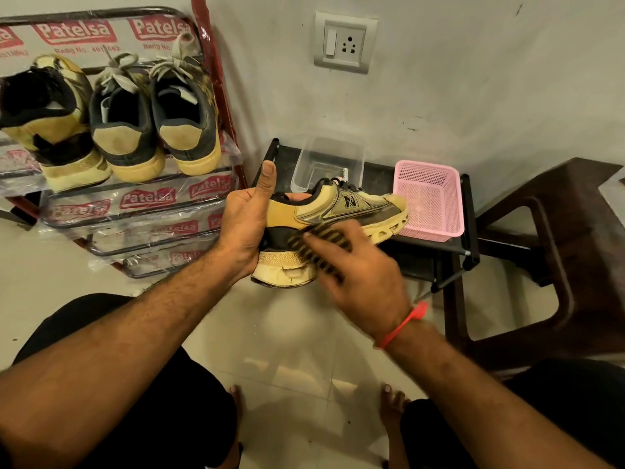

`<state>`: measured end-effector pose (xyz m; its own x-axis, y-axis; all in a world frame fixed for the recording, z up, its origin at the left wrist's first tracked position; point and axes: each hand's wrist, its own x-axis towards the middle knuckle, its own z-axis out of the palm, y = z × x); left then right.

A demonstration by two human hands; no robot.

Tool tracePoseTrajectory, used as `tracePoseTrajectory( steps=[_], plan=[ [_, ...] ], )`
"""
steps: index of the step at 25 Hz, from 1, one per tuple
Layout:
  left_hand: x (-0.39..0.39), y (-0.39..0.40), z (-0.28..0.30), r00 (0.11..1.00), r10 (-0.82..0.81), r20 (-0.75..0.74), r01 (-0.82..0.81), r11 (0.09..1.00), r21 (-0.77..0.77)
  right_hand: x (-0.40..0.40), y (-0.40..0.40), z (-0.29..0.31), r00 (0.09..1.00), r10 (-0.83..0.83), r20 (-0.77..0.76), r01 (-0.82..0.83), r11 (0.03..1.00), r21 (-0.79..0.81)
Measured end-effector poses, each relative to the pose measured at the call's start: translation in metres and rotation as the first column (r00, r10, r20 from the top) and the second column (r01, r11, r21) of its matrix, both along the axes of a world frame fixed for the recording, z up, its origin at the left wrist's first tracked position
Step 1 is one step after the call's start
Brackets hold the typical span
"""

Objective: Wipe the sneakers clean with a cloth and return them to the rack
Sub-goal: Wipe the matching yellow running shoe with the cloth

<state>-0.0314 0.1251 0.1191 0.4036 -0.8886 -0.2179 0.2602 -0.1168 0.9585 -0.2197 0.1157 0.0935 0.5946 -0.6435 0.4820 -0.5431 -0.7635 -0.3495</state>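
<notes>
Head view: a yellow sneaker (338, 211) is gripped at its heel by the left hand (241, 225); a striped cloth (318, 247), blurred, is seemingly pressed on by the right hand (358, 265).

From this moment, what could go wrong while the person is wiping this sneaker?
1. The left hand holds the sneaker only at the heel, in the air; pressure from the right hand might twist it loose.
2. The sole's heel looks cracked; hard rubbing with the cloth may worsen it.
3. The rack shelf already carries three shoes close together, so putting this one back might push another off.
</notes>
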Motion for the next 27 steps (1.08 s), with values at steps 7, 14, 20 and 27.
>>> tracePoseTrajectory(
  steps=[7, 14, 20, 27],
  plan=[
    [0.001, -0.001, -0.001, 0.998, 0.056, -0.007, -0.056, 0.998, -0.018, -0.023, -0.047, -0.003, 0.99, -0.14, 0.026, 0.138, 0.989, 0.056],
    [-0.001, 0.001, 0.0, 0.999, 0.042, 0.016, -0.041, 0.998, -0.037, -0.001, -0.008, 0.001, 0.996, 0.07, -0.063, -0.074, 0.995, -0.06],
    [0.0, 0.0, 0.0, 0.998, 0.063, -0.004, -0.063, 0.998, -0.019, 0.001, 0.003, -0.002, 0.996, 0.087, -0.021, -0.088, 0.994, -0.068],
    [0.0, 0.0, 0.004, 0.999, 0.024, 0.023, -0.024, 1.0, -0.017, -0.033, -0.059, -0.006, 0.962, -0.268, 0.055, 0.254, 0.951, 0.177]
  ],
)
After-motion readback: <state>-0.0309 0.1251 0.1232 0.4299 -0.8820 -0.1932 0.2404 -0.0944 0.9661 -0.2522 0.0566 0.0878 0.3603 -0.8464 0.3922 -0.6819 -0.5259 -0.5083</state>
